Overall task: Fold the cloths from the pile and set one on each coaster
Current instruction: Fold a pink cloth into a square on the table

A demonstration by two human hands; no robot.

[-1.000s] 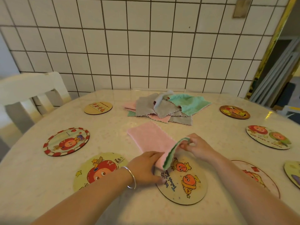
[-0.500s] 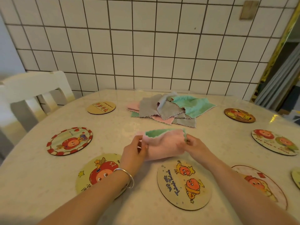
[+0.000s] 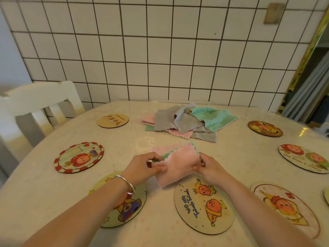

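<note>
Pink cloth point(image 3: 178, 166), partly folded with its green underside showing, is hanging between the left hand point(image 3: 146, 166) and right hand point(image 3: 208, 166), both pinching its edges, just beyond the nearest coaster point(image 3: 203, 205).

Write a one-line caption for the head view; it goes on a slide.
Both hands, left and right, pinch a pink-and-green cloth mid-fold above bare coasters, cloth pile behind.

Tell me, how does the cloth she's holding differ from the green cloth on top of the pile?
The held cloth shows mostly pink with a green underside at its edge; the green cloth shows mint green. The held cloth is folded over and pinched by the left hand and right hand; the green cloth lies loose and rumpled, untouched. Both have wavy edges.
</note>
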